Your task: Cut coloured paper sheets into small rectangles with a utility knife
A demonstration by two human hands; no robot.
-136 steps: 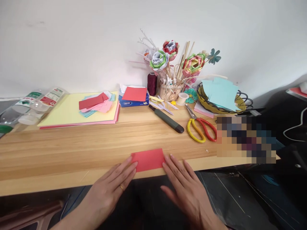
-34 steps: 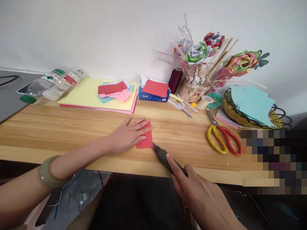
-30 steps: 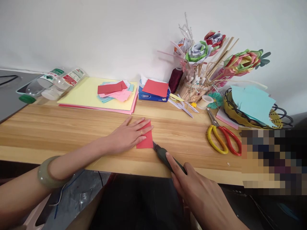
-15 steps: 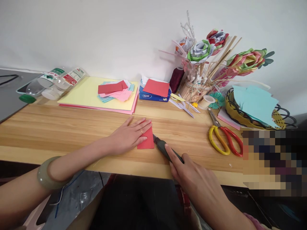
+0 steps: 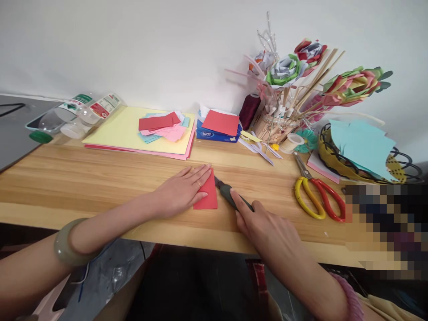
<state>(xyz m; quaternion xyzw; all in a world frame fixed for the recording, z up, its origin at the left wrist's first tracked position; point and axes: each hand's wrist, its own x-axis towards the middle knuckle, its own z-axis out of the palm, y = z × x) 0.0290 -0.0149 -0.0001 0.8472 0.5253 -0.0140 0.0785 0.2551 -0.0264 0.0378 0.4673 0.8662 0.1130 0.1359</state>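
Observation:
A small red paper point(image 5: 208, 196) lies on the wooden table near its front edge. My left hand point(image 5: 180, 189) rests flat on the paper's left part, fingers stretched out and slightly apart. My right hand point(image 5: 261, 223) is wrapped round the dark green handle of a utility knife point(image 5: 228, 195), index finger along the top. The knife's tip is at the right edge of the red paper, near its upper part. The blade itself is too small to make out clearly.
Behind are a yellow sheet point(image 5: 113, 133) with paper pieces, a blue tissue pack point(image 5: 217, 134) and paper flowers point(image 5: 286, 71). Scissors point(image 5: 309, 196) and a basket point(image 5: 344, 167) of light blue paper stand right. Bottles point(image 5: 76, 113) lie at the back left.
My right hand and the knife have moved slightly up along the paper's right edge, away from me. The whole view has shifted a little; my left hand still presses on the paper.

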